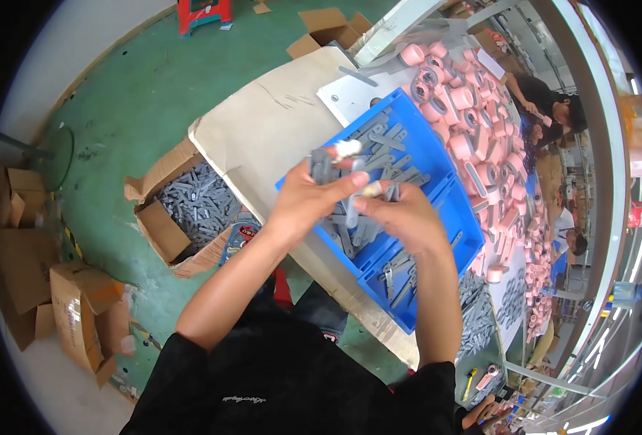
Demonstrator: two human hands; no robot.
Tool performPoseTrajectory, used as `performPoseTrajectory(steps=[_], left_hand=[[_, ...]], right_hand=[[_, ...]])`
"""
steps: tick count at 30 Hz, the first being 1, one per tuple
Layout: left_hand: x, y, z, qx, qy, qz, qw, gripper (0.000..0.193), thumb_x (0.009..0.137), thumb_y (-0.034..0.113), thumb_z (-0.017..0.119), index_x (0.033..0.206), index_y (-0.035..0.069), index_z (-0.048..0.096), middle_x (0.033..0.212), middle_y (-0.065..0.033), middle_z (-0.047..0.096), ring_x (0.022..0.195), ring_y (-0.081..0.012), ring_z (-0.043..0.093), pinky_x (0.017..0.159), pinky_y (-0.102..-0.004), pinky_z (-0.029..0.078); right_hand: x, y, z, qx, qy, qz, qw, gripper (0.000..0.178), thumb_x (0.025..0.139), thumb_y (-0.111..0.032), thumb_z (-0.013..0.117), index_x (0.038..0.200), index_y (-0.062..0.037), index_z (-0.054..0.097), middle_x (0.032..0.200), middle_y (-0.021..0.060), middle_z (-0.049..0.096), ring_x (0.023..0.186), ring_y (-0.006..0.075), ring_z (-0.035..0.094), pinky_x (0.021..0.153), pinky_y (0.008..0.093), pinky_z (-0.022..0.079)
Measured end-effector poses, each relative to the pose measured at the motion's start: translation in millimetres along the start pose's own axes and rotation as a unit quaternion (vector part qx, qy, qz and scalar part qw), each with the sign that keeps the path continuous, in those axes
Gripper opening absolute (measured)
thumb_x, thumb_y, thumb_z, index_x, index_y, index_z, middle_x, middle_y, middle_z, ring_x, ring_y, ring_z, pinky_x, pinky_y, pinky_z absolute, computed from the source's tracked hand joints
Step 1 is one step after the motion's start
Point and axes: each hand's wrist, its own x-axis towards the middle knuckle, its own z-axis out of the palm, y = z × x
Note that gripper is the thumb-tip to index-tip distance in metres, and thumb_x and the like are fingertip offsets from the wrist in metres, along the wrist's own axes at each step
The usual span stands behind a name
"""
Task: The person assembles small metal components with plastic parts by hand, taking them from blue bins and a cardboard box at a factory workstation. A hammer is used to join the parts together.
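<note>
My left hand (308,197) is closed around several flat grey plastic strips (322,167), held above a blue divided tray. My right hand (408,217) is right beside it, its thumb and fingers pinched on a small grey plastic piece (391,191), partly hidden. White coverings show on some fingertips, and the fingers are slightly smeared by motion. Beneath both hands, the blue tray (424,129) carries many loose grey strips (390,141) in its larger far compartment. A few more grey strips (402,275) lie in its nearer section.
Left of the table (263,119), an open cardboard box (163,228) is filled with grey strips. Pink housings (473,119) are heaped beyond the tray. Another grey pile (476,312) sits at the right. Co-workers (546,105) sit across. Cartons (81,312) and a red stool (203,14) stand on the floor.
</note>
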Motion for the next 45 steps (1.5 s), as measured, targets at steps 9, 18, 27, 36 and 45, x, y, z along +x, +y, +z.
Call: performPoseTrajectory(steps=[9, 18, 27, 36, 45], left_hand=[[10.3, 6.4, -40.3, -0.147, -0.062, -0.014, 0.987, 0.026, 0.097, 0.03, 0.063, 0.107, 0.007, 0.06, 0.08, -0.0046, 0.068, 0.07, -0.0101, 0.058, 0.061, -0.0248, 0.045], [-11.2, 11.0, -38.0, -0.131, -0.009, -0.029, 0.991, 0.025, 0.099, 0.025, 0.06, 0.111, 0.004, 0.053, 0.088, -0.0116, 0.07, 0.061, -0.0166, 0.063, 0.055, -0.0308, 0.054], [-13.0, 6.8, 12.9, 0.123, -0.14, 0.069, 0.98, 0.041, 0.08, 0.008, 0.079, 0.115, 0.001, 0.059, 0.084, -0.0047, 0.069, 0.074, -0.0083, 0.063, 0.063, -0.0255, 0.053], [-5.8, -2.2, 15.9, 0.152, -0.131, 0.062, 0.978, 0.042, 0.079, 0.006, 0.075, 0.117, -0.001, 0.059, 0.087, -0.0066, 0.071, 0.073, -0.0096, 0.064, 0.066, -0.0268, 0.053], [4.6, -2.2, 23.2, 0.163, -0.128, 0.025, 0.978, 0.036, 0.079, 0.01, 0.078, 0.112, 0.004, 0.064, 0.083, -0.002, 0.067, 0.066, -0.0068, 0.06, 0.055, -0.0233, 0.051]], right_hand=[[1.4, 9.5, -40.4, 0.136, -0.02, -0.02, 0.99, 0.047, 0.102, -0.045, 0.049, 0.117, -0.0028, 0.063, 0.093, 0.0107, 0.074, 0.062, 0.0048, 0.044, 0.054, 0.021, 0.034], [16.3, 22.4, -35.9, 0.299, -0.119, -0.029, 0.946, 0.06, 0.099, -0.043, 0.054, 0.137, 0.0027, 0.044, 0.133, 0.0182, 0.056, 0.123, 0.0328, 0.053, 0.097, 0.0496, 0.05], [-1.7, 21.5, -4.3, 0.323, -0.185, -0.049, 0.927, 0.074, 0.098, -0.051, 0.047, 0.15, -0.0027, 0.028, 0.152, 0.0129, 0.037, 0.134, 0.0291, 0.045, 0.101, 0.0527, 0.046], [0.1, 20.2, 7.6, 0.504, -0.193, -0.068, 0.839, 0.087, 0.092, -0.073, 0.031, 0.148, -0.0052, 0.032, 0.137, 0.0136, 0.052, 0.121, 0.0263, 0.055, 0.099, 0.0484, 0.047], [1.1, 34.7, -1.9, 0.516, -0.212, -0.067, 0.828, 0.074, 0.099, -0.062, 0.036, 0.143, -0.0018, 0.039, 0.135, 0.0154, 0.054, 0.119, 0.0277, 0.056, 0.097, 0.0527, 0.047]])
